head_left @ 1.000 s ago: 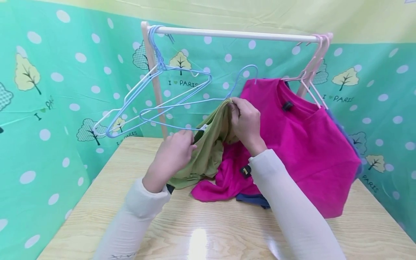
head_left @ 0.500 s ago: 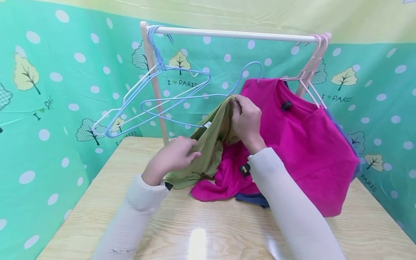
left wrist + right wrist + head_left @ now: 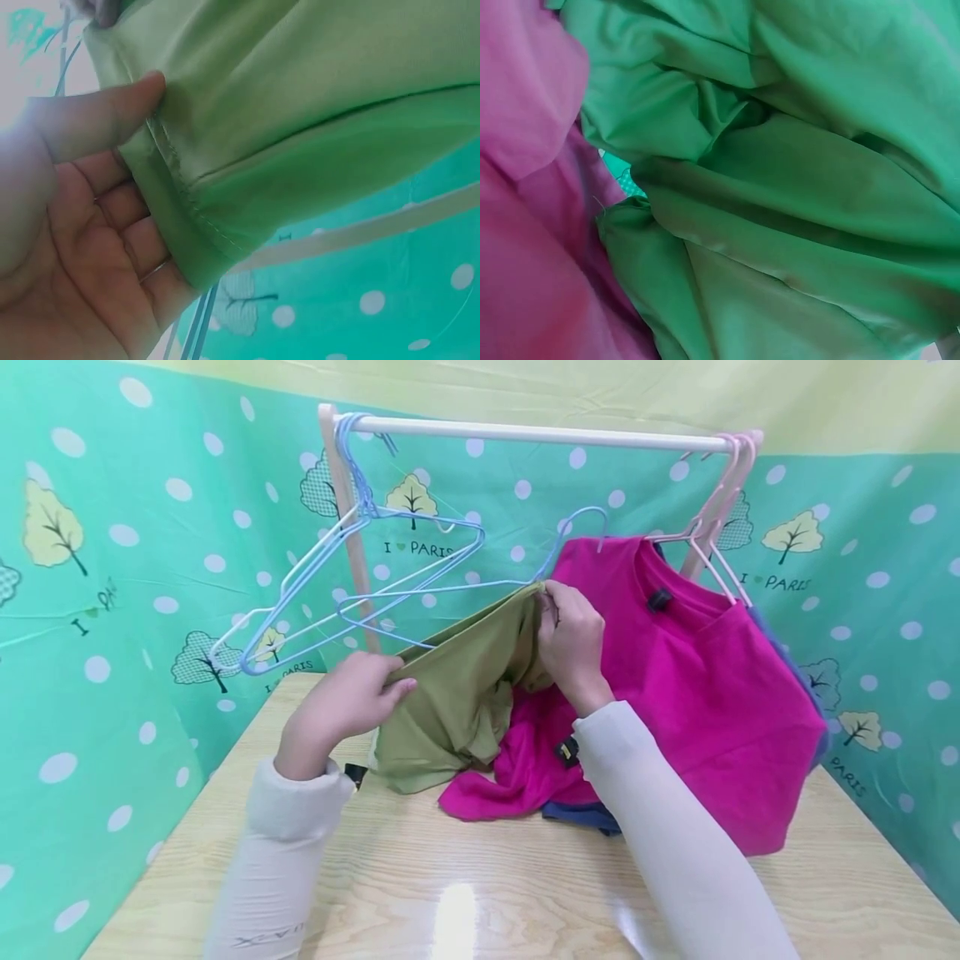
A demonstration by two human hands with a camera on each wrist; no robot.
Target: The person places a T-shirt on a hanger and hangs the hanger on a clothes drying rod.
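Observation:
In the head view my right hand [image 3: 572, 639] pinches the upper edge of an olive-green garment [image 3: 457, 685], close to the neck of a loose blue wire hanger [image 3: 457, 587]. That hanger's left end pokes out above the cloth; its right part is hidden by the cloth and the hand. Further left, my left hand [image 3: 341, 706] holds the same edge stretched out. The left wrist view has the left thumb [image 3: 112, 112] on the front of the stitched hem [image 3: 169, 161], with the fingers behind it. Only folds of the garment [image 3: 780, 165] fill most of the right wrist view.
A clothes rack [image 3: 525, 433] stands behind. Blue and white hangers [image 3: 300, 585] hang at its left end, pink hangers [image 3: 720, 518] at its right. A magenta top [image 3: 697, 693] hangs from the pink ones, with blue cloth [image 3: 581, 817] below. The wooden table [image 3: 397, 877] lies underneath.
My left hand has moved left, drawing the garment's edge out and flattening the cloth over the white label and part of the hanger. The right hand keeps its grip nearly in place.

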